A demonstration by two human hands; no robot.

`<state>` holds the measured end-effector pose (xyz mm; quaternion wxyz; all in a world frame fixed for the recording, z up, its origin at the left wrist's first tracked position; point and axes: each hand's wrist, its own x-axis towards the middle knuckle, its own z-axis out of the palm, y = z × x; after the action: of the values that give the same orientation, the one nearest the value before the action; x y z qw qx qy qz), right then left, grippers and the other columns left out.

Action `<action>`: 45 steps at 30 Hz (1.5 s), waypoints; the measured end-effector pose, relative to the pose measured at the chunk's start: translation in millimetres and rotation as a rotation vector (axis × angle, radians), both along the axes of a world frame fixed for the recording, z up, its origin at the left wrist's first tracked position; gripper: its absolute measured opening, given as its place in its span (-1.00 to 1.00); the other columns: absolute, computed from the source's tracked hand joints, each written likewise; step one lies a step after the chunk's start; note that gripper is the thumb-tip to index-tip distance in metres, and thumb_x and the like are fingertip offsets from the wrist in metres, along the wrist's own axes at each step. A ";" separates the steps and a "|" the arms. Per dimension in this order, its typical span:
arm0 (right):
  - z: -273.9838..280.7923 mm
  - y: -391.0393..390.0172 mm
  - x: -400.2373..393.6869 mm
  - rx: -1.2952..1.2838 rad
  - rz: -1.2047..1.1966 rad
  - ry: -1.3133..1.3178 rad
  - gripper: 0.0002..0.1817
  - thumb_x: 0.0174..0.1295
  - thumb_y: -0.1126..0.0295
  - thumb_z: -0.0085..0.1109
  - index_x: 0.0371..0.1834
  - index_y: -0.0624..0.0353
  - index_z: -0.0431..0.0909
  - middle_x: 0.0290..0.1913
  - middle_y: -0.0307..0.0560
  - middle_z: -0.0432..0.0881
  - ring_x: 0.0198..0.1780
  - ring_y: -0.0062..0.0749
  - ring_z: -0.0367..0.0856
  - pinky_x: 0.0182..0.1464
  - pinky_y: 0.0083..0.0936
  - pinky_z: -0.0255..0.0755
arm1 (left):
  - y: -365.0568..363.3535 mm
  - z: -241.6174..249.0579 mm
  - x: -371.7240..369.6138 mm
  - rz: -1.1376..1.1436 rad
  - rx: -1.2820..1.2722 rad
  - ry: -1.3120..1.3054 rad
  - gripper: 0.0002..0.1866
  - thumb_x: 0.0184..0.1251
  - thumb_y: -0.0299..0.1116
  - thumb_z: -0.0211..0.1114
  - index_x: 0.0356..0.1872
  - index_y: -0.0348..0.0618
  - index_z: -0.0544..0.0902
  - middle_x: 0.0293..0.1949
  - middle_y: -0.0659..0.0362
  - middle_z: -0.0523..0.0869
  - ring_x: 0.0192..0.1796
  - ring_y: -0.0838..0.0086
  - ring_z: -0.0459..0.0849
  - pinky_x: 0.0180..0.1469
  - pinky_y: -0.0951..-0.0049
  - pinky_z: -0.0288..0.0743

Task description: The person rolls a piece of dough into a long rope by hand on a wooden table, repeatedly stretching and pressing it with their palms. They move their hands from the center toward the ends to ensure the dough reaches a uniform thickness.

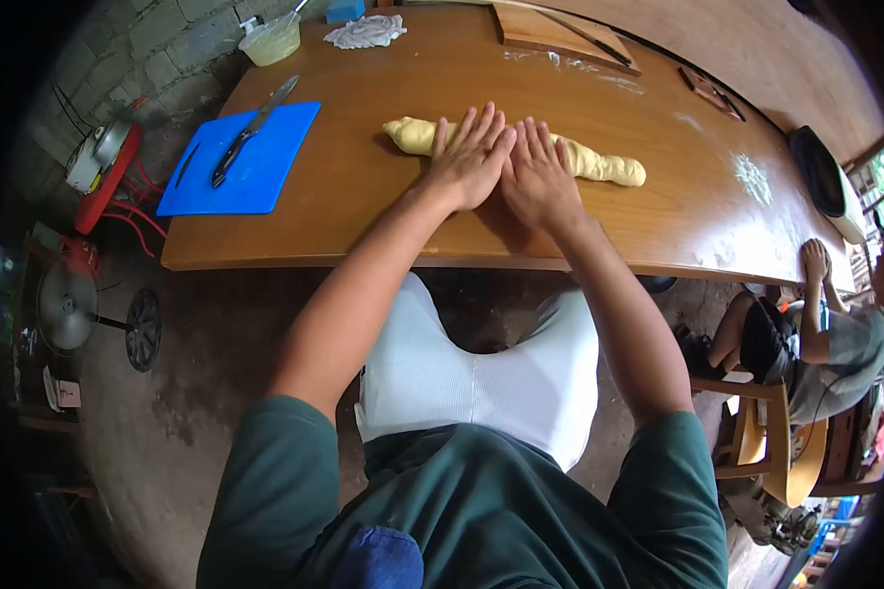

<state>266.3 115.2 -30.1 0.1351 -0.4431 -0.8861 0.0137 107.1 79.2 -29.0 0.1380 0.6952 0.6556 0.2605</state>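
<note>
A long roll of pale yellow dough (599, 163) lies across the wooden table (383, 211). My left hand (469, 157) and my right hand (535, 177) rest flat on its middle, side by side, fingers spread and pointing away from me. Both palms press down on the dough, whose two ends stick out to the left and right of my hands. Nothing is gripped in either hand.
A blue cutting board (265, 162) with a knife (250, 131) lies at the table's left. A container (270, 41), a crumpled cloth (365, 31) and a wooden board (550, 29) sit at the far edge. A seated person (835, 339) is at the right.
</note>
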 end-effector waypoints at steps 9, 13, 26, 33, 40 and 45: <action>12.8 107.8 -45.9 -0.083 -0.212 -0.059 -0.06 0.60 -0.28 -0.42 0.76 0.27 0.17 0.80 0.04 0.16 0.84 -0.08 -0.07 0.83 -0.02 -0.31 | 98.6 -5.9 -34.4 0.151 0.064 0.176 -0.15 0.72 0.40 -0.51 0.74 0.18 0.32 0.82 0.17 0.03 0.85 0.21 -0.15 0.80 -0.09 -0.48; 10.6 158.8 -56.6 0.018 -0.179 0.038 -0.06 0.58 -0.35 -0.38 0.65 0.26 0.35 0.73 0.10 0.30 0.81 -0.05 0.05 0.82 -0.01 -0.23 | 143.7 -5.6 -50.8 0.213 0.084 0.245 -0.20 0.72 0.39 -0.42 0.66 0.26 0.46 0.81 0.10 0.09 0.84 0.15 -0.07 0.81 -0.12 -0.36; -3.4 322.4 -98.7 0.253 -0.106 0.231 -0.45 0.54 -0.04 -0.03 -0.02 0.22 0.80 0.10 0.17 0.79 0.22 0.09 0.73 0.39 -0.04 0.49 | 300.6 -16.0 -101.5 0.266 0.425 0.203 -0.41 0.66 0.11 0.02 0.07 -0.18 0.83 0.30 -0.01 0.74 0.43 0.04 0.61 0.52 -0.11 0.35; -9.5 274.7 -77.9 0.301 -0.074 0.280 -0.54 0.54 0.02 -0.01 -0.15 0.14 0.77 0.05 0.09 0.80 0.16 0.02 0.77 0.36 -0.02 0.49 | 229.9 -14.6 -84.8 0.322 0.355 0.376 -0.53 0.62 0.00 0.06 0.14 -0.07 0.79 0.20 0.08 0.76 0.36 0.08 0.66 0.48 -0.13 0.40; -5.3 175.3 -42.4 0.127 -0.105 0.122 -0.26 0.59 -0.26 -0.27 0.31 0.10 0.69 0.60 0.05 0.50 0.58 -0.01 0.45 0.64 -0.07 0.20 | 116.1 8.6 -58.5 0.363 -0.090 0.481 -0.14 0.67 0.35 -0.25 0.63 -0.11 0.45 0.63 -0.11 0.45 0.63 -0.16 0.39 0.70 -0.35 -0.05; 25.7 98.2 -7.5 -0.114 -0.076 0.003 -0.23 0.54 -0.37 -0.10 0.12 0.19 0.68 0.36 0.22 0.67 0.40 0.11 0.62 0.48 -0.01 0.34 | 38.7 14.5 -76.0 0.091 0.118 0.427 -0.37 0.59 0.25 0.20 0.26 -0.13 0.71 0.19 -0.03 0.80 0.33 0.06 0.65 0.48 0.04 0.33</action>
<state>258.9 213.4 -4.5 0.1113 -0.4833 -0.8663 0.0597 31.1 117.9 -14.5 -0.0568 0.7110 0.6844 0.1512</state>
